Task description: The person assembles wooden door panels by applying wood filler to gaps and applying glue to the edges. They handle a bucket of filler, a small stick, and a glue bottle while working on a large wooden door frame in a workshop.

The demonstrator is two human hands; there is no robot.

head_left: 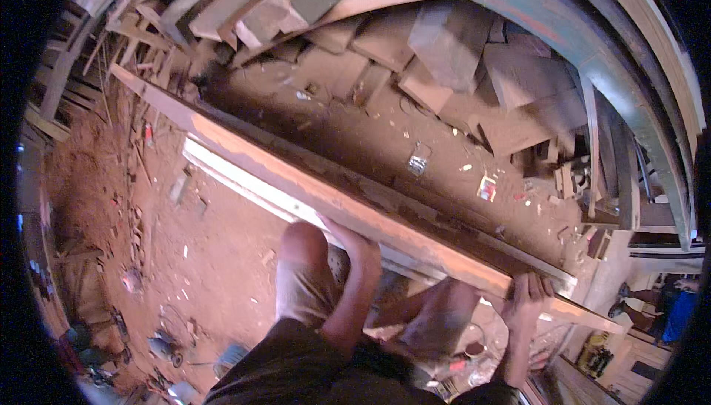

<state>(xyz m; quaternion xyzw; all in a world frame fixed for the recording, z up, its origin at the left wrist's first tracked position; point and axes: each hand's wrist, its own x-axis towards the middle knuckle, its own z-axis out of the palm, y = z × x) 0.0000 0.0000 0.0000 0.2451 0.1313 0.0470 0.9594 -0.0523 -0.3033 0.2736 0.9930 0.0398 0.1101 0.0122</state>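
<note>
A long wooden plank (326,194) lies slantwise across the view, from the upper left down to the lower right. Its near edge is bare orange-brown wood with a rough, uneven line. My right hand (529,291) grips the plank close to its right end, fingers curled over the top edge. Near the middle, my left hand (348,236) holds the plank from its near side, the fingers partly hidden against the wood. Both of my knees show beneath it. A pale board (229,179) runs below the plank, and a darker beam (444,216) lies along its far side.
Stacked wood blocks and offcuts (444,49) fill the far side, blurred. A curved-looking greenish beam (533,16) crosses above them. Reddish dirt floor (222,271) carries scraps and litter. Tools and clutter (163,346) lie at lower left. Another person in blue (678,312) is at far right.
</note>
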